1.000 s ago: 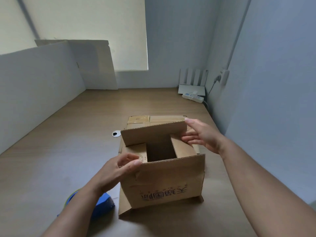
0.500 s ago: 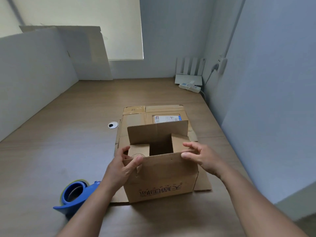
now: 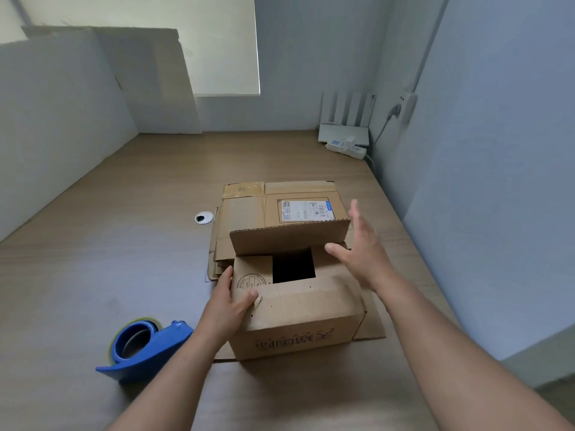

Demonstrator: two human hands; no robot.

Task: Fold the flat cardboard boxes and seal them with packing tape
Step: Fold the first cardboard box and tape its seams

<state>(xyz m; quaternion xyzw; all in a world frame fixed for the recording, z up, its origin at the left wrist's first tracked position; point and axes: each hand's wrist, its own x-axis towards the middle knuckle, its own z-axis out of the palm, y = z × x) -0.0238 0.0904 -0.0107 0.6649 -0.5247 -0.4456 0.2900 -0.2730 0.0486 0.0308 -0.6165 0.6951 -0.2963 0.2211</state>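
Observation:
A brown cardboard box stands upright on the wooden table, printed characters on its near side. Its near flap is folded down flat, the two side flaps lie inward, and the far flap still stands up, leaving a dark square gap. My left hand holds the box's left top corner, thumb pressing on the near flap. My right hand hovers with spread fingers beside the far flap's right end, holding nothing. A blue tape dispenser lies left of the box.
Flat cardboard boxes, one with a shipping label, lie stacked behind and under the upright box. A cable grommet sits in the table. A router and power strip occupy the far right corner. White partitions stand at left and a wall at right.
The near flap has gone from standing upright to folded flat. My right hand left the near flap and rose toward the far flap. My left hand stayed at the left corner.

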